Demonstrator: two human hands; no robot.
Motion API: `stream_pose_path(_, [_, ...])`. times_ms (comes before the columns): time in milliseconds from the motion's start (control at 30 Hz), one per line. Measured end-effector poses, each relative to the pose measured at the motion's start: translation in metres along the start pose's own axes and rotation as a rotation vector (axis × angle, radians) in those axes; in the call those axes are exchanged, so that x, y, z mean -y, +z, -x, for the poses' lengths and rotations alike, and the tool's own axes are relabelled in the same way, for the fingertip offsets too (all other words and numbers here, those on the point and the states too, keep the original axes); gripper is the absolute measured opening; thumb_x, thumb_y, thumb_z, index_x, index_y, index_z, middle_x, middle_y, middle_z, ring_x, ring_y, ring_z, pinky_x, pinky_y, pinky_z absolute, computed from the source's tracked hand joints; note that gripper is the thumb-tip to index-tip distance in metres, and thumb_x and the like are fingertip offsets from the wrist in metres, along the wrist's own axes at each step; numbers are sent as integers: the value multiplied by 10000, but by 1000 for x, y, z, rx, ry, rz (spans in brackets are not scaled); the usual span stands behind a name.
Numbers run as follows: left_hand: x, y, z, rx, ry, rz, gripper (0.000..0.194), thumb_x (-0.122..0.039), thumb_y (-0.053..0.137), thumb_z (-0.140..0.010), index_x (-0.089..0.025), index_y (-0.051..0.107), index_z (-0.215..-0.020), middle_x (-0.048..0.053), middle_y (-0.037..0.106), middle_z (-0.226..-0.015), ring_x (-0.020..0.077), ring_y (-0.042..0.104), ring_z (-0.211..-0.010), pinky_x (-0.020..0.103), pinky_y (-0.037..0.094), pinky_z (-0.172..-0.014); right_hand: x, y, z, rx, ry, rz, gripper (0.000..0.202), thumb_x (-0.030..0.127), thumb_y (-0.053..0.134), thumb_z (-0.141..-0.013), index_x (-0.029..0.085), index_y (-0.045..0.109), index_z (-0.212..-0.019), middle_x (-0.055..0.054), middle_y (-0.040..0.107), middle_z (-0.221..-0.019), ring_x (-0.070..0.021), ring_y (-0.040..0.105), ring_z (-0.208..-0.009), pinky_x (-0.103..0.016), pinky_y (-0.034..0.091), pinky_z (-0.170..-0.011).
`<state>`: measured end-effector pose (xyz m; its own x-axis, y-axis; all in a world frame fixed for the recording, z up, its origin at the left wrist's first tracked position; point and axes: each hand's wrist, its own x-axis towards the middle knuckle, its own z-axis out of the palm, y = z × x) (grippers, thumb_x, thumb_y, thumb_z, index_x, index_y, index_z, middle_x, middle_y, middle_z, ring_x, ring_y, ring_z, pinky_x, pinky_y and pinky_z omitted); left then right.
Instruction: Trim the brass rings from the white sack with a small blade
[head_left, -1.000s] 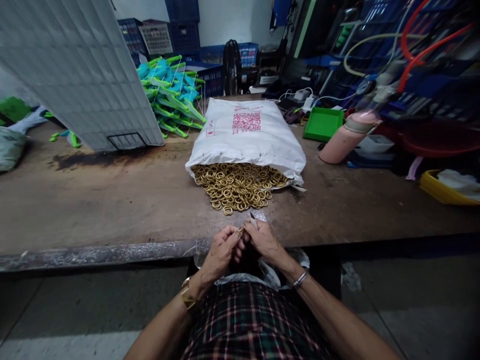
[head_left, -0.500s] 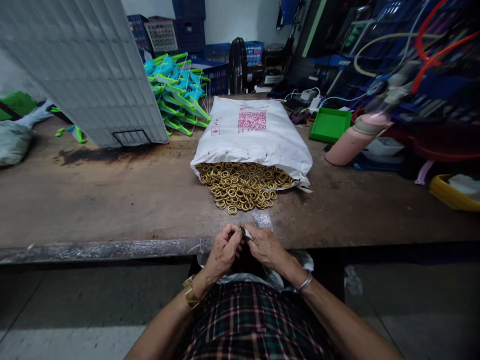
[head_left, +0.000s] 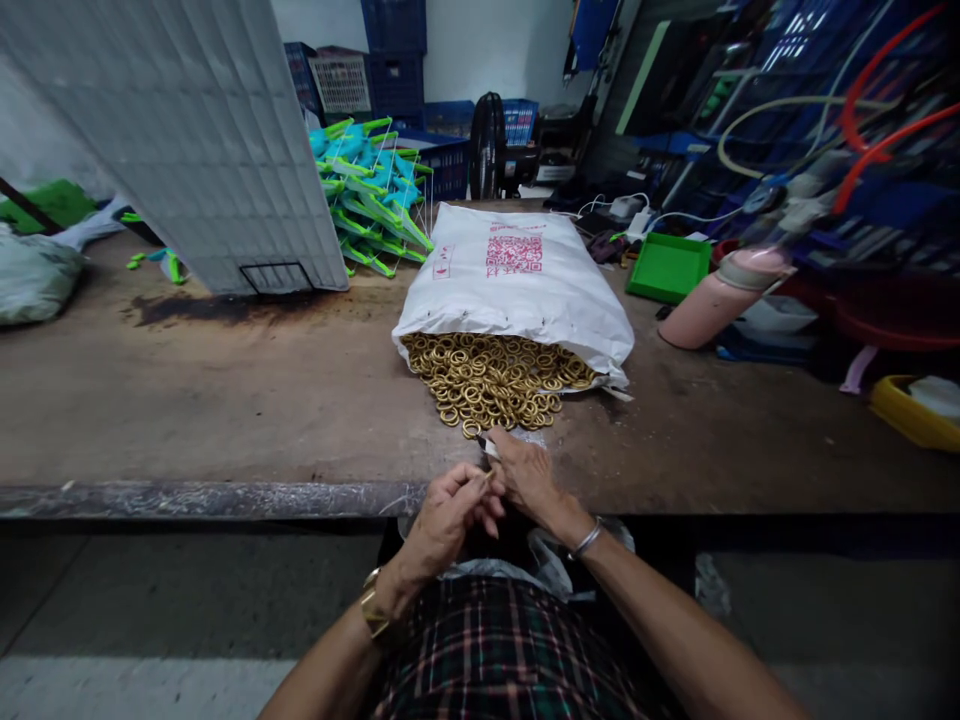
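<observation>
My left hand [head_left: 450, 510] is closed in a pinch at the table's front edge. Between its thumb and finger shows a small gold ring [head_left: 489, 476], mostly covered by the fingers. My right hand [head_left: 531, 478] is wrapped round a small tool [head_left: 487, 446] with a dark tip and a pale body; its exact kind is hard to see. That tip points at the nearest of the loose gold rings [head_left: 480, 395], which spill in a heap from the mouth of a white woven sack [head_left: 450, 290] with red print.
The brown table [head_left: 187, 420] runs across the view. A grey corrugated panel [head_left: 225, 150] stands at left, beside stacked green and blue plastic parts [head_left: 375, 205]. At right are a green tray [head_left: 670, 266], a pink bottle [head_left: 705, 305] and a yellow basin [head_left: 911, 415].
My right hand has moved forward with the tool, away from the left, toward the ring heap. My left hand is slightly lower, its pinched ring now showing. The whole view has shifted a little.
</observation>
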<state>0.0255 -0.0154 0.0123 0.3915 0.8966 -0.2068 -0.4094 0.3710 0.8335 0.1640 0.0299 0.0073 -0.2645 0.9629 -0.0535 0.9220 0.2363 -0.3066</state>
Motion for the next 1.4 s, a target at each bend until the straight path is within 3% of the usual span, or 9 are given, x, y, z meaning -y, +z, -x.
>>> stream_pose_path(133, [-2,-8,-4,-137,-25,224,221,-336,608,-740,-122,553,-739,66,605,-763,102,532,-575,194,414,-446,10,5,-12,-57,12,23,211,194,379,-832,193,498,-1005,-49,646,-901,-147,571,-718,-256,249,-551])
stream_pose_path(300, [-4,-18,-3,-175,-121,474,196,-261,627,-700,-149,574,-851,18,587,-679,98,523,-539,182,395,-423,14,6,-18,-20,32,105,199,160,402,-821,200,500,-990,-49,652,-864,-155,590,-704,-262,257,-553])
stream_pose_path(467, [-4,-26,-9,-208,-175,600,123,-223,626,-680,-117,563,-678,23,566,-665,92,511,-548,185,389,-431,12,8,-20,-52,41,82,217,154,423,-816,184,463,-1027,-53,650,-901,-155,599,-751,-251,282,-581])
stream_pose_path(633, [-7,-26,-9,-236,-189,629,150,-208,622,-689,-116,521,-626,10,536,-628,96,512,-553,185,378,-429,12,9,-21,-75,7,75,189,190,423,-831,196,476,-1013,-50,648,-907,-156,595,-785,-248,285,-591])
stream_pose_path(867, [-10,-26,-7,-271,-238,606,156,-228,614,-700,-135,489,-701,-66,405,-497,23,329,-365,147,195,-353,11,10,-21,-46,15,140,167,143,395,-819,189,515,-926,-56,653,-849,-158,596,-736,-261,266,-566])
stream_pose_path(1067, [-13,-23,-7,-325,-180,453,244,-285,655,-658,-145,462,-709,-82,374,-493,19,336,-368,152,176,-367,1,8,-13,-15,6,124,152,195,403,-833,187,522,-926,-53,648,-822,-156,587,-691,-258,273,-567])
stream_pose_path(1167, [-12,-22,-8,-328,-171,442,255,-284,662,-645,-147,456,-706,-76,400,-505,19,349,-377,153,181,-376,-1,8,-10,-66,-6,58,152,238,413,-846,193,514,-950,-42,642,-837,-151,582,-724,-246,293,-596])
stream_pose_path(1267, [-11,-21,-9,-326,-164,436,262,-289,666,-635,-143,462,-708,-73,416,-510,19,360,-384,154,197,-383,3,8,-11,-137,-32,3,180,251,429,-848,199,501,-1005,-39,628,-921,-151,573,-809,-237,312,-631])
stream_pose_path(1400, [-12,-21,-9,-325,-166,424,268,-290,671,-624,-144,459,-698,-78,409,-504,17,350,-383,155,190,-383,15,8,-18,-91,-44,72,184,230,401,-861,222,525,-996,-36,599,-949,-153,562,-812,-245,311,-617])
